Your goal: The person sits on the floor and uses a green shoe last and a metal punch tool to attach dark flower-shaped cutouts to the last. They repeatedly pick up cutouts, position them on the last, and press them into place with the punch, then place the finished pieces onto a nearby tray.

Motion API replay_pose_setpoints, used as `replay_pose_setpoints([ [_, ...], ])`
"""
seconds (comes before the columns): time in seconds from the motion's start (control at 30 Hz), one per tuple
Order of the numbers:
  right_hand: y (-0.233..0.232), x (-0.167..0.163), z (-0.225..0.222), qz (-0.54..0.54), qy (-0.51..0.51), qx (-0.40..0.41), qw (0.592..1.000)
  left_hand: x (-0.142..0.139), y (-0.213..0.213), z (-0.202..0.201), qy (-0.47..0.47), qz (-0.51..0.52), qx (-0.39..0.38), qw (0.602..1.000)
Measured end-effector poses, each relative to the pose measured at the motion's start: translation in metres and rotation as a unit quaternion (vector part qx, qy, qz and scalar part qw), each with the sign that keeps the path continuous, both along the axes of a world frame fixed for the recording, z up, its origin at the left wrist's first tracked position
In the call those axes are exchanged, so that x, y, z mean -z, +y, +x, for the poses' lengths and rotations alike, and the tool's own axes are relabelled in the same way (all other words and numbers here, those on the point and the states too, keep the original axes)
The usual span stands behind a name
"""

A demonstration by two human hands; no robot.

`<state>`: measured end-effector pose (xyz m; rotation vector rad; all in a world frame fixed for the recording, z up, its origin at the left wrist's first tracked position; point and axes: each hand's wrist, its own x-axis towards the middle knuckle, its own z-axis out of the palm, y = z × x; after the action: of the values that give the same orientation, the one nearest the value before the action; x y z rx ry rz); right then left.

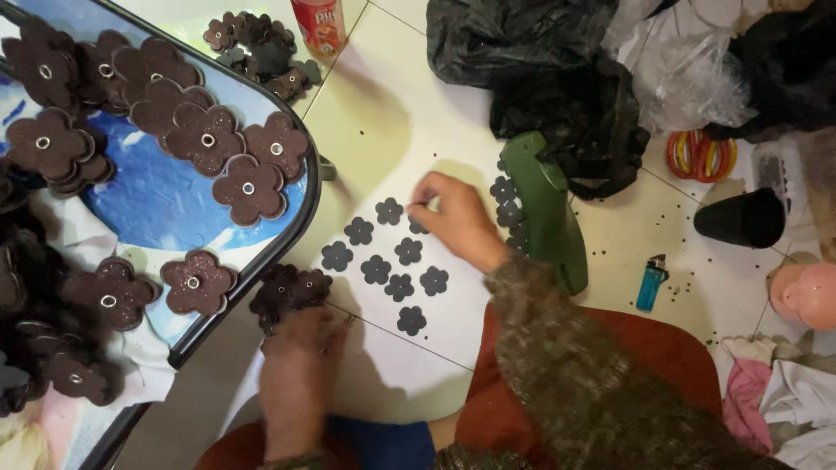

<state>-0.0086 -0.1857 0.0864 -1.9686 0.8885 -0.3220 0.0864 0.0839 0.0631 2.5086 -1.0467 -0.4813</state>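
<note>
Down low and closest, the left hand (296, 374) is closed around a stack of dark brown flower shapes (289, 294), which it holds up next to the edge of the tray (300, 218). Across from it, the right hand (457, 219) reaches out, and its fingertips (424, 202) press down on one small dark grey flower lying on the white floor (392, 113); only an edge of that flower shows. More small grey flowers (385, 257) lie flat in rows just beside that hand. A green tool (547, 209) lies right behind the hand. Big brown flowers with metal rings (251, 189) sit on the blue tray. A blue lighter (650, 283) lies further right.
</note>
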Motion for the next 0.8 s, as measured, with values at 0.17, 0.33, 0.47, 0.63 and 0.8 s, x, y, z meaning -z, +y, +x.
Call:
replay_pose_setpoints([
  [0.17, 0.007, -0.025, -0.087, -0.201, 0.027, 0.145, 0.968, 0.01, -0.011, -0.021, -0.083, 0.125, 0.064, 0.987],
  [0.33, 0.002, -0.008, -0.147, -0.254, 0.199, 0.169, 0.931, 0.012, -0.008, -0.015, -0.071, 0.21, 0.038, 0.974],
  [0.47, -0.017, 0.013, -0.148, -0.137, 0.288, 0.186, 0.929, 0.013, -0.001, -0.012, -0.079, 0.191, 0.066, 0.976],
  [0.63, -0.027, 0.015, -0.143, -0.092, 0.321, 0.208, 0.919, 0.016, 0.0, -0.011, -0.058, 0.135, 0.059, 0.987],
  [0.8, -0.028, 0.009, -0.147, -0.075, 0.285, 0.251, 0.922, 0.007, -0.017, -0.007, 0.085, 0.086, -0.003, 0.993],
])
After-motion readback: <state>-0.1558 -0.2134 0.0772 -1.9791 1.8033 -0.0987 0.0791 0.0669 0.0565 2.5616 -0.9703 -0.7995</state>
